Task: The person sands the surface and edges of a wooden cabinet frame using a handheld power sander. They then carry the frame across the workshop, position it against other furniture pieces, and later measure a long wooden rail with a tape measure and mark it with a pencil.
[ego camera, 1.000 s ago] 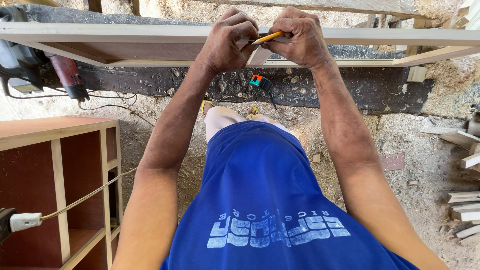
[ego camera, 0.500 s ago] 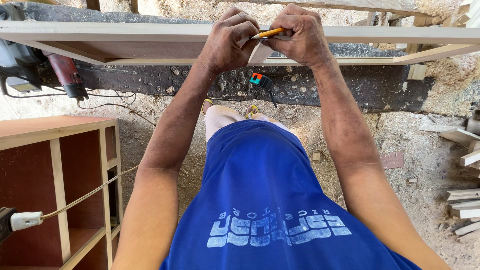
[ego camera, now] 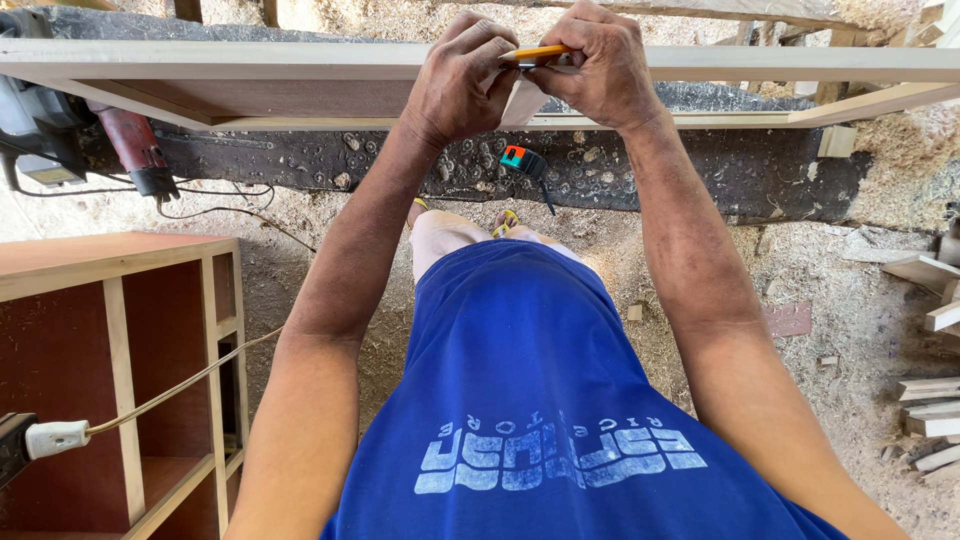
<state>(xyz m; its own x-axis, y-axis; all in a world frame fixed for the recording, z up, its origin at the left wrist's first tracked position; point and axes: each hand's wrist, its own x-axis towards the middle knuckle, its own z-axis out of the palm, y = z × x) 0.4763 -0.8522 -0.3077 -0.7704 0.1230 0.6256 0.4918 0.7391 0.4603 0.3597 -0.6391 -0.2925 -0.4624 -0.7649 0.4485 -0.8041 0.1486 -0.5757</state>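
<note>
Both hands pinch yellow pencil (ego camera: 535,53) at far wood frame (ego camera: 300,62): left hand (ego camera: 462,78), right hand (ego camera: 597,62). Pencil's light, stiff; tip prob. brittle, grip mid-shaft.

We are seeing a matt pale wooden frame (ego camera: 300,62), a glossy yellow pencil (ego camera: 535,52), a reddish smooth-faced wooden cabinet (ego camera: 120,330), and rough sawdust-strewn ground (ego camera: 800,270).

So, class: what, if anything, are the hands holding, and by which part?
A yellow pencil spans both hands: left hand at one end, right hand at the other.
</note>
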